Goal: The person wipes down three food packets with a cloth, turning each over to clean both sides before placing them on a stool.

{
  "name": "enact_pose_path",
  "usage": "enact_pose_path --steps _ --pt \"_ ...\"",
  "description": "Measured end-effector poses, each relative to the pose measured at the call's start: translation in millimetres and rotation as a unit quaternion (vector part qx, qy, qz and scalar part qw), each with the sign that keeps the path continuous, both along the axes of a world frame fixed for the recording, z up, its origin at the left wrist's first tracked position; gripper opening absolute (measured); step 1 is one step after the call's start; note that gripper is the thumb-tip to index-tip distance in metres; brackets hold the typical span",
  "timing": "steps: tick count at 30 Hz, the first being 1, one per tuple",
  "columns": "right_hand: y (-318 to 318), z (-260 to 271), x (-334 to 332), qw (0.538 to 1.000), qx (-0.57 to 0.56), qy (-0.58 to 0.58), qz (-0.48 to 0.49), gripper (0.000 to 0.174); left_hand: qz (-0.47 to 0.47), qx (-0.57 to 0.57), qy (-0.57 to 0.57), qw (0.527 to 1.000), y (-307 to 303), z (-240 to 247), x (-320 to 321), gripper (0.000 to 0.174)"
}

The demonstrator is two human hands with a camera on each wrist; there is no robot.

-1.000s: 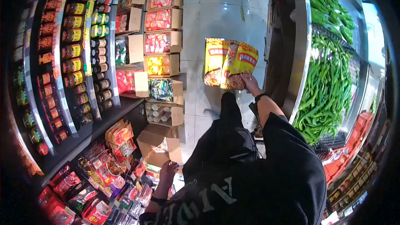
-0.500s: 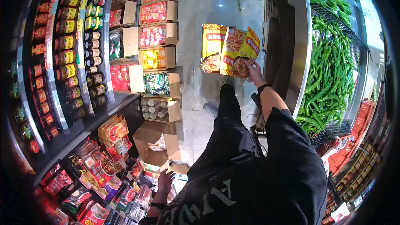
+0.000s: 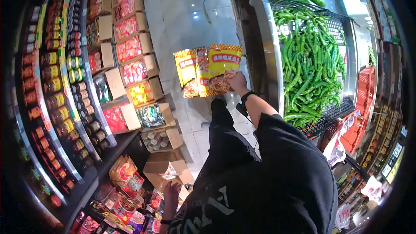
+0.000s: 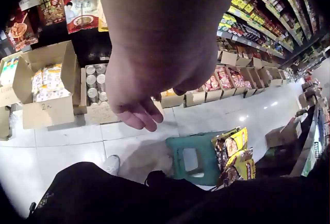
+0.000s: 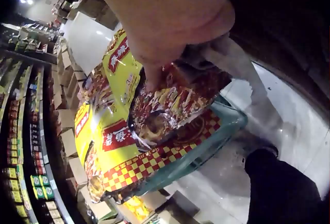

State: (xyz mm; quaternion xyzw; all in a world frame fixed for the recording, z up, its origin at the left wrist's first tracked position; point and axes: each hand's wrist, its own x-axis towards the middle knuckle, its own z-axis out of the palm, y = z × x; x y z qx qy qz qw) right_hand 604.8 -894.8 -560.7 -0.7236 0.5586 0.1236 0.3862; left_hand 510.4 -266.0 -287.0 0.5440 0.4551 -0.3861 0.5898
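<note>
My right hand [image 3: 237, 82] pinches the lower edge of a yellow seasoning packet [image 3: 224, 60] with a red label and a picture of a cooked dish. More yellow packets [image 3: 186, 71] fan out to its left, overlapping it. Seen from the right wrist, the packets [image 5: 118, 98] lie under the hand, with a checkered red-and-yellow border, over a teal plastic stool [image 5: 232, 118]. In the left wrist view they overlap the same stool [image 4: 178, 157]. Hanging by my left side, the left hand [image 3: 172, 193] has loosely bent fingers and holds nothing.
Open cardboard boxes [image 3: 173, 136] of packets and cans line the aisle on the left, beside shelves of sauce jars [image 3: 58, 99]. On the right stands a metal-edged rack of green peppers [image 3: 307, 69]. A red crate [image 3: 357, 117] sits behind it. Tiled floor [image 3: 171, 21] runs ahead.
The head view has turned, so shelves and peppers have shifted left. The packets and right hand now appear further left, and the front packet faces the camera more squarely. The left hand still hangs loose.
</note>
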Motion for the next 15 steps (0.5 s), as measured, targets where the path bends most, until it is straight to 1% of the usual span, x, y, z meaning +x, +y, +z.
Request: enact_pose_path --steps 1,2,3,4,5,6,8,9,11,12,13,14,15 --pt "-4.8 8.2 -0.8 1.0 0.016 0.01 0.012 0.072 -0.01 -0.019 -0.016 1.0 0.5 -1.5 8.2 0.04" --pt "-5.8 17.1 -5.2 0.994 0.028 -0.108 0.017 0.062 -0.02 -0.036 -0.032 0.999 2.3 -1.3 15.6 0.04" --pt "-8.4 14.5 -11.4 0.986 0.054 -0.152 0.035 0.06 -0.03 -0.054 -0.048 0.997 0.7 0.0 25.2 0.04" --pt "-13.3 8.9 -15.5 0.976 0.077 -0.197 0.053 0.058 -0.008 -0.016 -0.019 1.0 -9.0 4.6 37.9 0.039" --pt "-16.6 9.6 -16.5 0.963 0.099 -0.24 0.073 0.056 -0.015 -0.007 -0.022 1.0 -18.4 7.4 47.1 0.039" --pt "-18.3 20.7 -15.9 0.952 0.129 -0.268 0.075 0.047 -0.023 0.004 -0.025 0.999 -22.9 9.3 53.0 0.039" --pt "-16.8 39.8 -10.7 0.932 0.235 -0.276 -0.017 0.044 -0.028 0.017 -0.015 0.999 -28.2 6.8 66.5 0.041" --pt "-14.4 47.2 -11.2 0.914 0.287 -0.278 -0.063 0.042 -0.034 -0.006 -0.019 0.999 -27.1 2.9 70.6 0.041" --pt "-9.9 55.9 -14.6 0.891 0.342 -0.281 -0.102 0.041 -0.043 -0.052 -0.029 0.997 -18.1 -11.9 76.4 0.04" --pt "-7.4 58.7 -12.8 0.876 0.369 -0.286 -0.119 0.041 -0.065 -0.069 -0.01 0.995 -7.5 -28.0 82.5 0.037" --pt "-4.7 63.3 -11.1 0.86 0.396 -0.29 -0.136 0.04 -0.029 -0.085 0.043 0.995 -5.0 -31.5 95.8 0.037" --pt "-2.0 67.9 -13.0 0.871 0.396 -0.264 -0.123 0.041 -0.138 -0.041 -0.016 0.99 -5.8 -36.8 96.5 0.036" --pt "1.0 74.1 -16.6 0.843 0.433 -0.295 -0.124 0.042 -0.244 0.006 -0.074 0.967 -4.3 -38.9 95.2 0.035"
